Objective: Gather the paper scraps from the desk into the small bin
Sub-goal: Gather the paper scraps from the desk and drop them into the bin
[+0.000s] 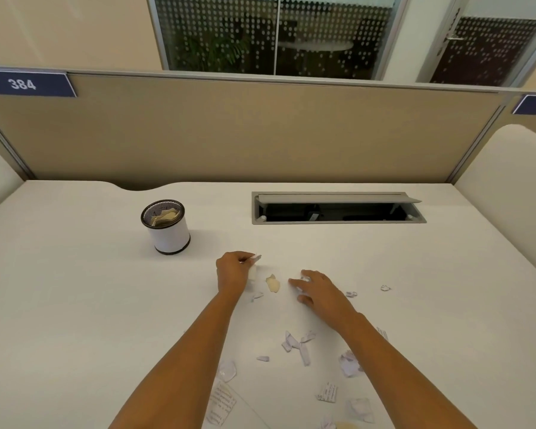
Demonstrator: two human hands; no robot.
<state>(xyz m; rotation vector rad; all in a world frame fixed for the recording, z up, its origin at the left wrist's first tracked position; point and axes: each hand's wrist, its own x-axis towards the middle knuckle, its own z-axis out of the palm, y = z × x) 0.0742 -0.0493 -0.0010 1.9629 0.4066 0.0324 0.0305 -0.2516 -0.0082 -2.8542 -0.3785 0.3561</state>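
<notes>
Torn, crumpled white scraps [294,345] are lying nearest me on the smooth tabletop [75,289], right of the bin [165,226]. My right hand [319,292] is resting flat, fingers spread, empty; my left hand [232,272], nearer the bin, is pinching a few scraps. I am mid-gathering, I judge; next I am needing to lift them over its round mesh rim.

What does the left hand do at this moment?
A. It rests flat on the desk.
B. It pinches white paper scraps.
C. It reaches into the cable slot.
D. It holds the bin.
B: the left hand pinches white scraps at its fingertips, apart from the bin.
</notes>
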